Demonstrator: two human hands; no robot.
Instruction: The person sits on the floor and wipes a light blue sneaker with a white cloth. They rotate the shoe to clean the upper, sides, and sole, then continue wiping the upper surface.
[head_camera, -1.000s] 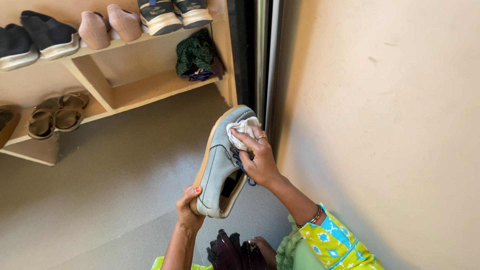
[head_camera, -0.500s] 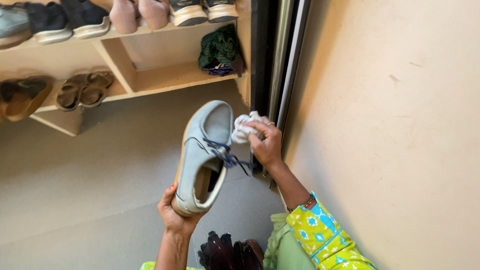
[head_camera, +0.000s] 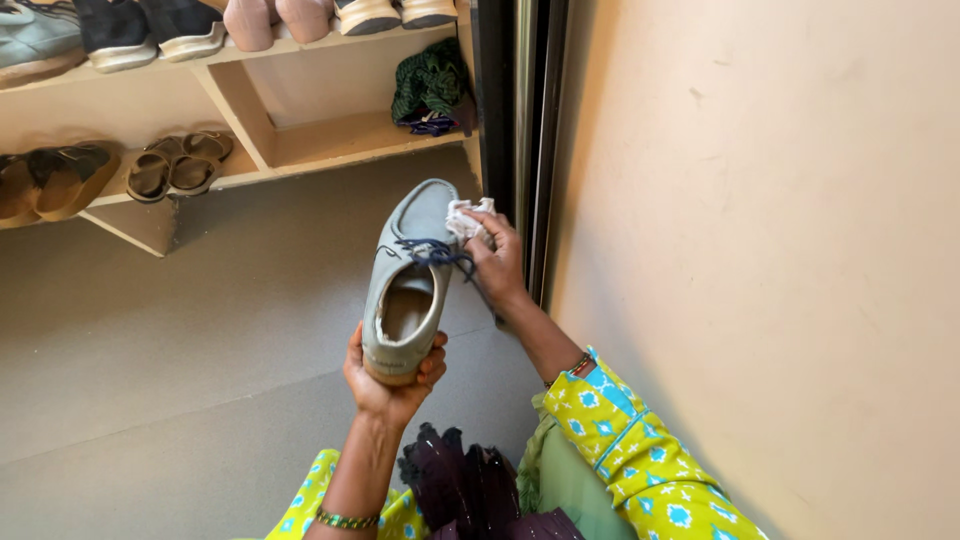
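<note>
A light grey-blue shoe (head_camera: 412, 262) with dark blue laces and a tan sole is held up in front of me, toe pointing away, opening facing up. My left hand (head_camera: 392, 384) cups its heel from below. My right hand (head_camera: 497, 262) grips a crumpled white cloth (head_camera: 467, 220) and presses it against the right side of the shoe near the toe. Both sleeves are yellow-green with a blue pattern.
A wooden shoe rack (head_camera: 260, 150) stands ahead on the left with several shoes on top, brown sandals (head_camera: 178, 165) and a green bundle (head_camera: 430, 88) on the lower shelf. A dark door frame (head_camera: 510, 120) and a beige wall (head_camera: 760, 250) are on the right. The floor (head_camera: 200, 350) is grey.
The shoe has turned from showing its side to showing its opening, and my left hand now wraps the heel. My right hand with the cloth came back against the shoe's toe side.
</note>
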